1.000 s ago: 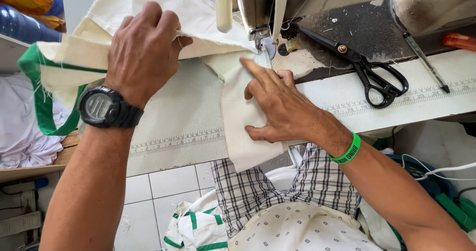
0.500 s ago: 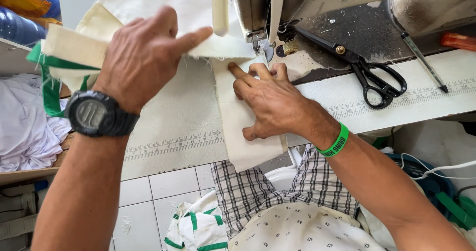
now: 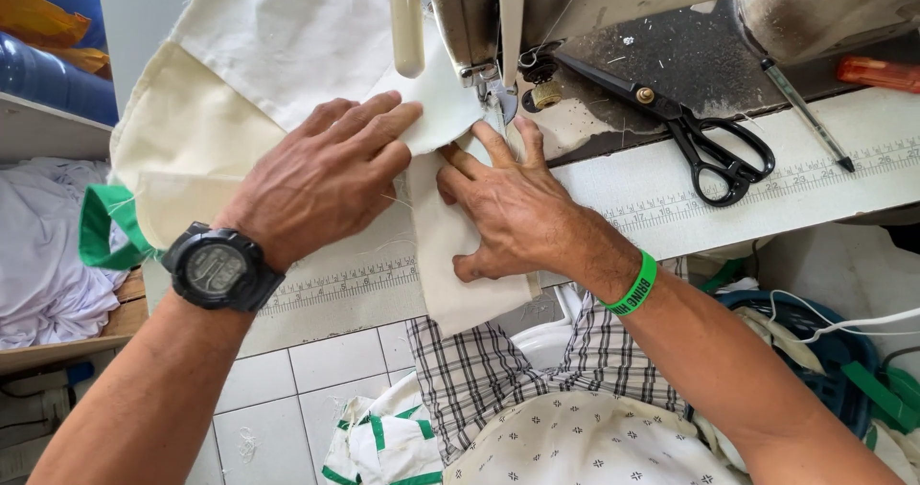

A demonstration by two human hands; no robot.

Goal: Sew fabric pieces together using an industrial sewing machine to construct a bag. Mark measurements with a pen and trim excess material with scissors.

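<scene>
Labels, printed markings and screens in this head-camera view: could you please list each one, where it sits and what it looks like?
Watch screen: on the left wrist, a grey rectangular digital display in a chunky black case.
Wristband: on the right wrist, a bright green band with dark lettering.
Measuring strip: along the white table edge in front of the sewing machine, a printed ruler scale with dark ticks and numbers, running under both hands.
No packages or signs are visible.

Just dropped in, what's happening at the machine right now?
A person sits at a sewing machine, both hands flat on cream fabric. The left hand presses a folded piece near the needle; the right hand holds a strip that hangs over the table edge. Black scissors lie to the right, untouched.
</scene>
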